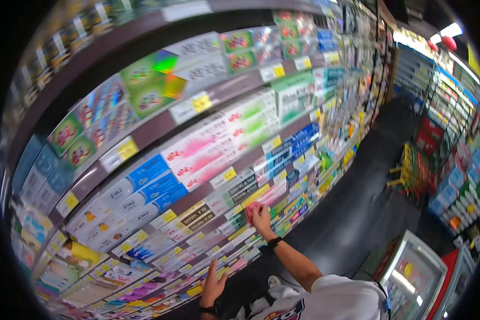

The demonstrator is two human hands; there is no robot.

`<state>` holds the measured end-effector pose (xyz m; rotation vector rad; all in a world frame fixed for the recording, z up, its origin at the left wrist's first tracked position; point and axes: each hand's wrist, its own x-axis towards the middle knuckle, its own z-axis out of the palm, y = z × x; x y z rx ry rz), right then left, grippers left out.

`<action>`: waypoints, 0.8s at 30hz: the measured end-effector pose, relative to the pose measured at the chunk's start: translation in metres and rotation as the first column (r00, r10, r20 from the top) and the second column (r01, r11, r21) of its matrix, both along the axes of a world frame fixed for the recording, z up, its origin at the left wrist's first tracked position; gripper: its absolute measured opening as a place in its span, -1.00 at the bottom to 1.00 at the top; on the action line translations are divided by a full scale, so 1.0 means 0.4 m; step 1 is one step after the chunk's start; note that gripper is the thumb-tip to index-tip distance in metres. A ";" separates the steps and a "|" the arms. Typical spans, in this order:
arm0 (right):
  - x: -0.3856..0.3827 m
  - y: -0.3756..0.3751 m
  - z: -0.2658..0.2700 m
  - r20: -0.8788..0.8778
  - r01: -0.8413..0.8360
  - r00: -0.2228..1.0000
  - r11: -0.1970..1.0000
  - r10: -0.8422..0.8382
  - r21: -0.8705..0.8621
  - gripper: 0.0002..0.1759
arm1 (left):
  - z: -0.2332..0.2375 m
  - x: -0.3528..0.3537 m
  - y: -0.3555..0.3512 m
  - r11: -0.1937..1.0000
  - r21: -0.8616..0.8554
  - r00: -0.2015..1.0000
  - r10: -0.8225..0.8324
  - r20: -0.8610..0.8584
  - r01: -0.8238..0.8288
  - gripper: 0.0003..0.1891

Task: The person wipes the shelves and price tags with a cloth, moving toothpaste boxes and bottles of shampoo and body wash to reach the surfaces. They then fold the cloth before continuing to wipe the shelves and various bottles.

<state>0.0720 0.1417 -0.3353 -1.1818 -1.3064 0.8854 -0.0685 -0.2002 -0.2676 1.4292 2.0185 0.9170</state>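
Observation:
My right hand (262, 220) is closed on a crumpled pink cloth (250, 211), held against the lower shelf front beside boxed toothpaste (272, 193). A dark band circles that wrist. My left hand (213, 284) is lower and nearer to me, its fingers stretched out and apart from the shelves, holding nothing. Around the hands are rows of slim cartons, with black-and-white boxes (242, 185) just above the cloth and dark gold-labelled boxes (197, 215) to its left. Yellow-and-white price tags (224, 177) line the shelf edges.
Upper shelves carry blue-and-white cartons (153, 184), pink-and-white cartons (200, 154) and green boxes (149, 85). A dark floor aisle (330, 213) runs along the right. Beyond it are a yellow-and-red shopping cart (409, 165), a glass-topped freezer (415, 274) and stacked goods (458, 186).

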 end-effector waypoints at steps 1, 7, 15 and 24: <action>0.022 -0.006 0.026 -0.351 -0.389 0.863 0.921 0.364 0.001 -0.58 | -0.031 -0.001 -0.019 0.999 0.019 0.998 0.031 0.062 -0.032 -0.15; 0.045 -0.190 -0.158 0.122 -0.589 0.777 0.782 0.618 -0.204 -0.66 | -0.233 0.019 -0.152 0.985 0.171 0.969 -0.012 0.245 -0.031 -0.11; 0.394 -0.426 -0.244 0.091 -0.439 0.833 0.751 0.546 -0.493 -0.74 | -0.131 0.086 -0.196 0.996 0.092 0.977 -0.024 0.210 0.005 -0.16; 0.716 -0.466 -0.375 -0.184 -0.192 0.978 0.748 0.094 -0.635 -0.79 | -0.147 0.114 -0.251 0.999 0.010 0.948 0.045 0.314 -0.051 -0.51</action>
